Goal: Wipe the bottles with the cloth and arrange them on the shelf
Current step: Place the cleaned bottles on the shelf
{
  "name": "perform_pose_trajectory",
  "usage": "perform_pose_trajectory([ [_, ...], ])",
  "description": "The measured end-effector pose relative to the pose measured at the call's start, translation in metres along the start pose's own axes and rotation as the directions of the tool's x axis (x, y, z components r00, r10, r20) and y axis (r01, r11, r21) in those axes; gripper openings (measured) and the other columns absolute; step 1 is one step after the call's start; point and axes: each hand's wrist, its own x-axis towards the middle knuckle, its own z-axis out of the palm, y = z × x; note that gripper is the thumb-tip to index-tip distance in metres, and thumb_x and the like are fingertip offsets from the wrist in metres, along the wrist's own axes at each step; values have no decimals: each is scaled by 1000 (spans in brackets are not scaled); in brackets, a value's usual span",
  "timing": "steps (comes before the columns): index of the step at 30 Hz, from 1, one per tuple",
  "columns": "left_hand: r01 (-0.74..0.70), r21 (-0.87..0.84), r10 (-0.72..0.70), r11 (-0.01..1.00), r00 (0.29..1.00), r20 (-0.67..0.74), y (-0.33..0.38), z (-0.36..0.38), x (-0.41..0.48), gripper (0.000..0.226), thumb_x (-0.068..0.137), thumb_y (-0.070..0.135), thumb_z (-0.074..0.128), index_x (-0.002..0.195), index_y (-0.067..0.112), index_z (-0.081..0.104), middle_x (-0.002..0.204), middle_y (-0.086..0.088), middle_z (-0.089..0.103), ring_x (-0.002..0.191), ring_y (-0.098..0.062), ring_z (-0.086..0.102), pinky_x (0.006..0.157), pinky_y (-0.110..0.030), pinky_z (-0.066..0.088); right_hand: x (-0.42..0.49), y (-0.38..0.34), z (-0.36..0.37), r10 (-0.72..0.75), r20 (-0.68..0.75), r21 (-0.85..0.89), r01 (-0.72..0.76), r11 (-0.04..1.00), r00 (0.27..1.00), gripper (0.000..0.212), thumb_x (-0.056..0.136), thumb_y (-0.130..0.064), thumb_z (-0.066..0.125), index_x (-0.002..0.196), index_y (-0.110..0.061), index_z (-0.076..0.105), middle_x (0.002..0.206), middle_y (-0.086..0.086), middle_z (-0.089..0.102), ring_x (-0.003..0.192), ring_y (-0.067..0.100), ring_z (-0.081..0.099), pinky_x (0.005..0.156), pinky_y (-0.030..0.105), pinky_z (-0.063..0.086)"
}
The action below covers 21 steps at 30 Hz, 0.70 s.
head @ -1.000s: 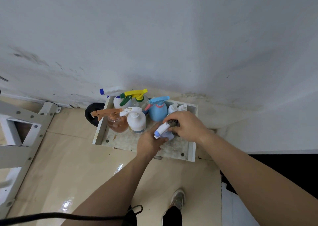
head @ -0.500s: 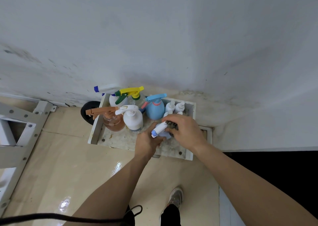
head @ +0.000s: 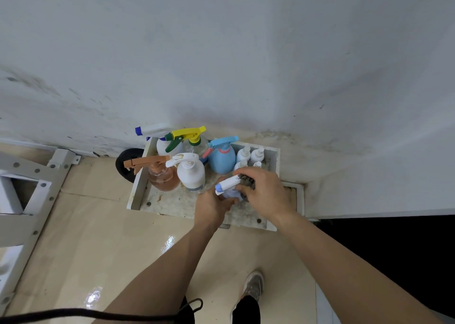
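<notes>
A: Spotted what in the hands, then?

B: Gripped from below by the left hand [head: 213, 206], fingers curled round it: a small pale lilac spray bottle [head: 227, 184], with a smooth white plastic trigger and a blue nozzle tip, tilted with the nozzle pointing left. Pinched against its neck by the right hand [head: 267, 192]: a dark, mottled bit of cloth [head: 247, 178], mostly buried under the fingers. Held over the front right part of the shelf [head: 170, 201]. Couldn't tell if touching the base or just off it.

A: Looked like what, that shelf?

B: Low white tray-ish thing with a raised rim, a speckled grubby base and screw heads along the front. Crowded at the back:
- amber see-through bottle [head: 163, 179] with a brown trigger
- chunky white bottle [head: 191, 174]
- rounded glossy blue bottle [head: 222, 159]
- clear bottle [head: 197, 145] with a yellow-and-green trigger
- white sprayer [head: 155, 129] tight against the wall
- tiny white pump bottles [head: 246, 153], partly blocked by the right hand

A: Anything else nearby?

B: Black round disc [head: 125, 164] just left of the shelf, and a perforated white metal frame [head: 32, 188] further left. Glossy beige floor tiles [head: 86, 225] underneath. Grey shoe [head: 254, 284] and black cord [head: 73, 313] down at the bottom.
</notes>
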Motion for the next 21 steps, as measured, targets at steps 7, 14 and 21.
perform_pose_trajectory([
  [7,-2,-3,3,1000,993,115,7,-35,-22,45,86,23,79,126,30,60,79,1,76,66,-12,71,61,-27,57,14,-11,-7,-43,100,41,39,998,994,26,83,-11,79,105,-23,76,102,-5,73,94,15,64,86,34,53],
  [14,181,31,-181,983,983,23,-6,-81,-33,45,93,25,65,138,20,58,92,1,76,61,-10,72,68,-31,58,30,-24,-5,-6,142,12,4,1000,990,21,84,-15,79,103,-23,75,97,-2,70,90,19,61,82,42,53],
  [21,196,-81,-200,977,979,-33,13,-108,-29,23,96,22,62,119,16,64,91,-6,75,63,-19,71,57,-28,53,30,-30,-1,50,106,78,-59,995,993,24,84,-15,79,105,-25,74,96,-7,66,93,19,62,84,38,52],
])
